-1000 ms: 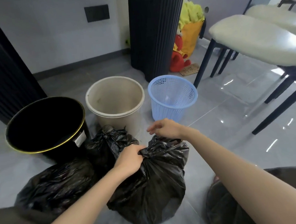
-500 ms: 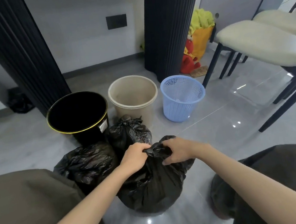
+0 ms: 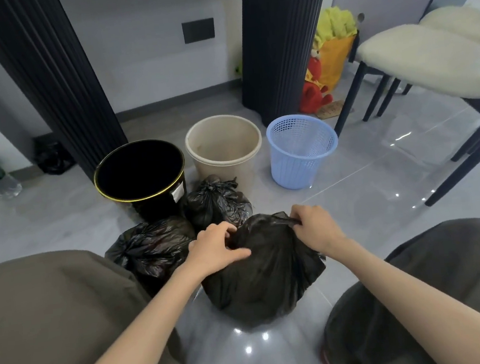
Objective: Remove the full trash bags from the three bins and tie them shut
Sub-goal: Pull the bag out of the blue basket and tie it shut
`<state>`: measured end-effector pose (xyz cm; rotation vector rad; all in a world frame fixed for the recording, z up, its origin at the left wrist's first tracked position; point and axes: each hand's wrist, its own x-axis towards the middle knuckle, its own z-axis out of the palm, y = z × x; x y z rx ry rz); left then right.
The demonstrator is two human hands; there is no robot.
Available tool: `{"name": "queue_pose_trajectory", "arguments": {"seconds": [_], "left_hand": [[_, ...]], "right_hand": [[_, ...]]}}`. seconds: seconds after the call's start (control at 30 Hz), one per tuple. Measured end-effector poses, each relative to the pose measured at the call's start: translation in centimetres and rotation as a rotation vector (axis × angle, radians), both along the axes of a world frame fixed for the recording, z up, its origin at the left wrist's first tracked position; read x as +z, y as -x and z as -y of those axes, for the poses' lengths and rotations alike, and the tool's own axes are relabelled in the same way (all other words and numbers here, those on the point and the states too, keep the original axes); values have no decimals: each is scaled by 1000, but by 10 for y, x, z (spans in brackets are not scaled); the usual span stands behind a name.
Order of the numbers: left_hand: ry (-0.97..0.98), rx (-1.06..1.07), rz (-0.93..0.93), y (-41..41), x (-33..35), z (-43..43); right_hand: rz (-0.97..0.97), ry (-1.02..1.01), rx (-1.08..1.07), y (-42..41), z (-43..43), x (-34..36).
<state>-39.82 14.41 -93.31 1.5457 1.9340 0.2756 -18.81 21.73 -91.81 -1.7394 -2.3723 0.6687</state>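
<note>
Black polythene trash bag (image 3: 266,271) on floor tiles (image 3: 366,186), just in front of two knotted bags (image 3: 154,247) and, beyond, black bin (image 3: 106,193), beige bin (image 3: 224,161), blue mesh basket (image 3: 302,166). Left hand (image 3: 215,251) curled, pinching one flap of the bag mouth; right hand (image 3: 316,228) curled, pinching the opposite twisted ear. Knot judged not yet closed. Likely faults: thin film tearing under uneven pull; slick ear slipping from the pinch; loose knot spilling contents.

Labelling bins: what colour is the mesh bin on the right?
The mesh bin is light blue; head view shows it best.
</note>
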Motion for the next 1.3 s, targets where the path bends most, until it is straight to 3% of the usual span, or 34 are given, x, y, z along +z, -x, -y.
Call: {"name": "queue_pose_trajectory", "arguments": {"seconds": [0.13, 0.47, 0.6, 0.73, 0.87, 1.03, 1.2, 1.3], "left_hand": [[75, -72, -203, 9, -9, 7], [-208, 206, -149, 21, -18, 3], [-357, 302, -100, 26, -5, -4], [-366, 291, -17, 29, -2, -4], [-329, 300, 110, 31, -6, -2], [-216, 513, 454, 28, -2, -1], [-7, 834, 941, 28, 11, -5], [1, 850, 982, 34, 14, -6]], "right_hand": [[-71, 42, -104, -8, 2, -7], [12, 107, -44, 3, 6, -24], [-26, -43, 34, 7, 9, -24], [92, -235, 302, 18, 11, -26], [196, -233, 447, 30, 17, -37], [127, -140, 275, 37, 16, -44], [-230, -108, -47, 42, 13, -39], [-366, -164, 132, 42, 13, -28]]}}
